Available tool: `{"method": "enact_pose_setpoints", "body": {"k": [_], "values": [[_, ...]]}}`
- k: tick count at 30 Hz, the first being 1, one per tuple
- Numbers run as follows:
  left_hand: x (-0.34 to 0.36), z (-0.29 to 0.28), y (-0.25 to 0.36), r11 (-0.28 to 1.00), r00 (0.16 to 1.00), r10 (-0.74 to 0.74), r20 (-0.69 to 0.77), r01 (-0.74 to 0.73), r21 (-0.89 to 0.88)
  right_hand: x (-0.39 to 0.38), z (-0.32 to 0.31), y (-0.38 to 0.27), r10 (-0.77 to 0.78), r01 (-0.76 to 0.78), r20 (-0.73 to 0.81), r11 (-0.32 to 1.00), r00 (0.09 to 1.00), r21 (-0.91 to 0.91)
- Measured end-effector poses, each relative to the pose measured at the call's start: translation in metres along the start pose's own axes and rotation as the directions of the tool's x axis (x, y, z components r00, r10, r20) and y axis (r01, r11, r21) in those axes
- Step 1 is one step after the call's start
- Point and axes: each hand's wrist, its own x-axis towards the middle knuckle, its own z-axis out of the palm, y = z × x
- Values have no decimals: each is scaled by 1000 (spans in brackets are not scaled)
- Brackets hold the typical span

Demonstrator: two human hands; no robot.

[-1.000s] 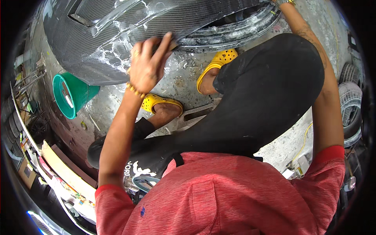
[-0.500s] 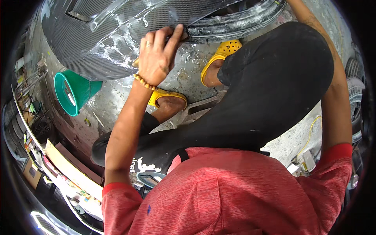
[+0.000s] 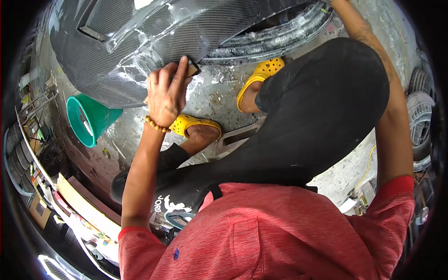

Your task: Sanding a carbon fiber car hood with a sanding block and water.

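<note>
A large black carbon-fibre car panel (image 3: 100, 70) with a woven pattern fills the top, wet and smeared with white residue along its raised creases. My left hand (image 3: 164, 88), with a beaded bracelet at the wrist, grips a small sanding block (image 3: 192, 69), tan with a dark edge. The block lies against the panel's near edge, beside a long opening with a whitish, scuffed curved rim (image 3: 280, 46). At the far right end of that rim, only the base of my right hand (image 3: 338, 4) shows at the top border; its fingers are out of sight.
A green bucket (image 3: 88, 120) stands tilted in view on the stained concrete floor at left, a roll of tape (image 3: 106, 153) near it. My feet wear yellow clogs (image 3: 193, 127) beneath the panel. Tyres (image 3: 420, 116) line the right; a cluttered long shelf (image 3: 70, 200) runs at lower left.
My left hand has slid left and nearer to me with the sanding block, away from the opening's end. The panel sits slightly lower in view. White residue on the creases looks thinner and wetter.
</note>
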Motion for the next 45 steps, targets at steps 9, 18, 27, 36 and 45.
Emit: {"method": "enact_pose_setpoints", "body": {"k": [9,18,27,36,45], "values": [[8,3,-3,996,1000,-17,-7,16,-87,1,-7,-7,17,-16,45,1000,999,-18],[100,7,37,989,993,115,-25,-117,-94,5,-10,-15,13,-12,36,1000,999,-13],[27,-7,6,999,997,40,70,-41,21,0,-5,-2,-6,5,-7,999,1000,-46],[44,-6,11,998,991,42,128,-34,-59,5,-14,-15,9,-10,52,1000,999,14],[84,14,32,995,993,102,65,-100,-27,4,-10,-15,15,-16,17,1000,1000,15]]}}
